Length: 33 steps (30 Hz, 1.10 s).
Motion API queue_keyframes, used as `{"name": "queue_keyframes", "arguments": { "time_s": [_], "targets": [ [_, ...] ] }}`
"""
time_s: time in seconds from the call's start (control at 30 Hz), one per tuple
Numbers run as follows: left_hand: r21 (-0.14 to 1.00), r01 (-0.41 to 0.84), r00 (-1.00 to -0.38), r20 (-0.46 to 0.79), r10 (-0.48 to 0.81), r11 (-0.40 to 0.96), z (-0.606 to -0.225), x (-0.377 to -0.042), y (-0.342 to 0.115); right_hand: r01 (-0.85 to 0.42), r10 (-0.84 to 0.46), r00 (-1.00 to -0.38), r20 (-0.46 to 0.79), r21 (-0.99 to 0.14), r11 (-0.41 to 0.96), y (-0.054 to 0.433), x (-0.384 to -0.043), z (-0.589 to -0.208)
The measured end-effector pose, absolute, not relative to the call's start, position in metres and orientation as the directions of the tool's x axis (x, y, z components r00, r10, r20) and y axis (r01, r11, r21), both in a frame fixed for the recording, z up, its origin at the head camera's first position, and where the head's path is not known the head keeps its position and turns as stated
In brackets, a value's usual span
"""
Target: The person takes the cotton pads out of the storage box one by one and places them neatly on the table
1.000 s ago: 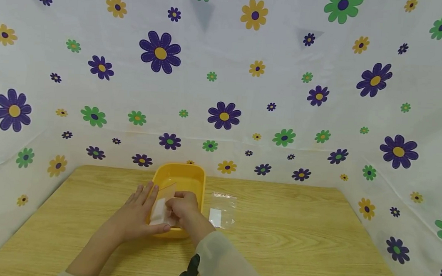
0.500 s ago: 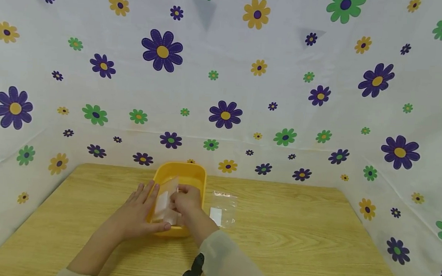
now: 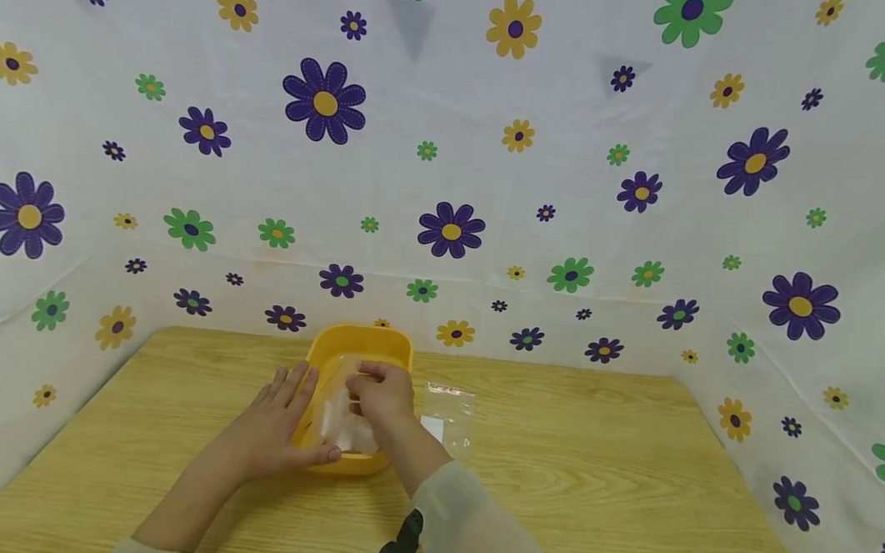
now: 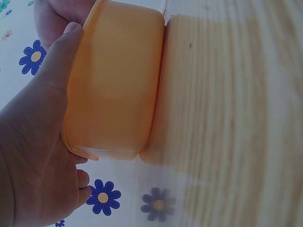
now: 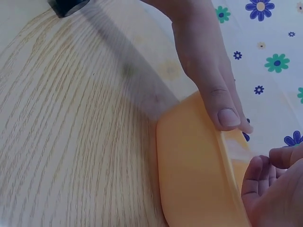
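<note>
A yellow plastic tub (image 3: 396, 341) stands on the table. My left hand (image 3: 265, 434) rests along its left and front rim, fingers straight and thumb laid on the front edge; in the left wrist view that thumb (image 4: 59, 59) lies on the rim. Inside the tub is a clear plastic bag (image 3: 339, 421) with a whitish patch. My right hand (image 3: 385, 399) is over the tub's right side, its curled fingertips pinching the bag's upper right edge. From the right wrist, the same hand (image 5: 274, 184) shows thumb against fingers, with the bag (image 5: 236, 149) partly hidden.
A second clear zip bag (image 3: 460, 411) with a white label lies flat to the right of the tub. A black wrist device (image 3: 401, 546) hangs below the right sleeve. A flower-print sheet (image 3: 493, 179) hangs behind and beside the wooden table (image 3: 591, 451).
My right hand has moved up and right inside the tub, and the bag there has tilted and spread rightward with it. The left hand has stayed on the rim.
</note>
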<state>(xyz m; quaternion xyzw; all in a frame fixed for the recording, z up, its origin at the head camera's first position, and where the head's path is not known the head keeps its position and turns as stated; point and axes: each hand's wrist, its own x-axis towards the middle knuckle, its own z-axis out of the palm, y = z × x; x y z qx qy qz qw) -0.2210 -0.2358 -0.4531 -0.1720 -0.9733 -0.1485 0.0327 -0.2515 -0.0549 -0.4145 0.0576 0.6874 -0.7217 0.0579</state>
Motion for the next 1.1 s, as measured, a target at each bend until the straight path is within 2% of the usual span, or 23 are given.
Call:
{"name": "queue_keyframes", "arguments": {
  "time_s": [0.57, 0.8, 1.1],
  "targets": [
    [0.269, 0.344, -0.939, 0.089, 0.333, 0.9, -0.451, -0.221, -0.236, 0.166, -0.059, -0.986, -0.158, -0.971, -0.169, -0.019, -0.253, -0.406],
    [0.273, 0.342, -0.939, 0.085, 0.332, 0.899, -0.451, -0.221, -0.236, 0.222, -0.096, -0.974, -0.204, -0.942, -0.25, -0.006, -0.255, -0.407],
    [0.259, 0.339, -0.941, 0.08, 0.329, 0.904, -0.452, -0.223, -0.236, 0.285, -0.118, -0.958, -0.262, -0.918, -0.276, 0.012, -0.254, -0.401]
  ]
}}
